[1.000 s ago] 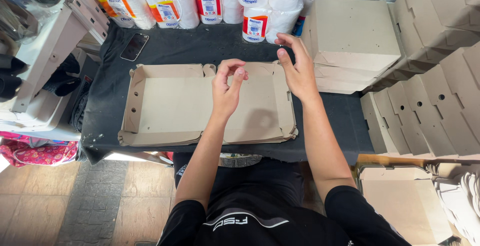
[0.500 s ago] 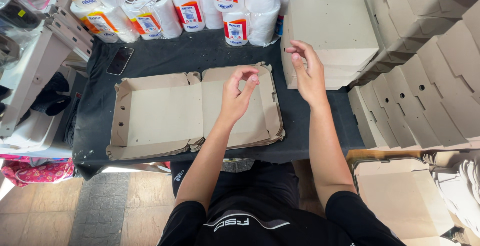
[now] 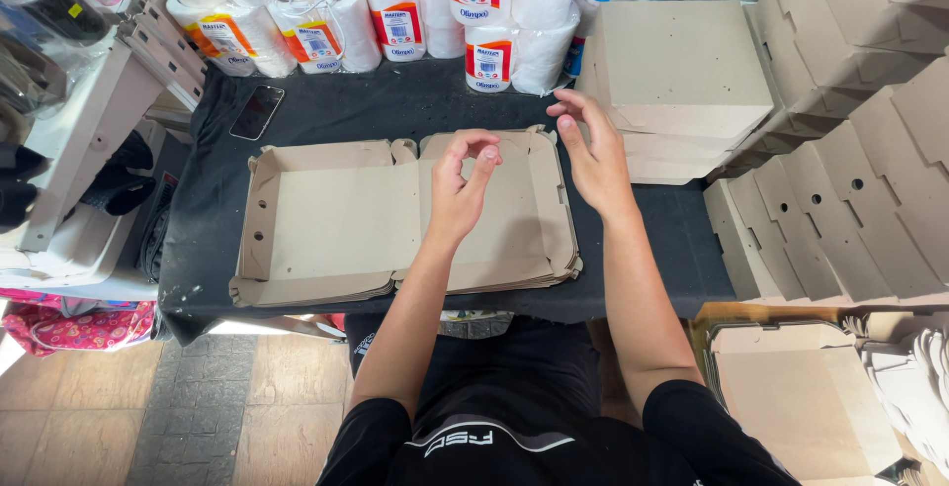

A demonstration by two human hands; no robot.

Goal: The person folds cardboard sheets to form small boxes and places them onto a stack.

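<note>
Hovering empty, both hands (image 3: 460, 189) (image 3: 593, 155) curl loosely over open cardboard box (image 3: 336, 219).

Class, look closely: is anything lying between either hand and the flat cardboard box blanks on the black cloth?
Nothing visible. The left hand and right hand hover empty, directly over the stack of box blanks, with only air between.

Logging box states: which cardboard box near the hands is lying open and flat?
The stack of unfolded boxes on the black-covered table, under the left hand. The boxes beyond the right hand are folded shut and stacked.
</note>
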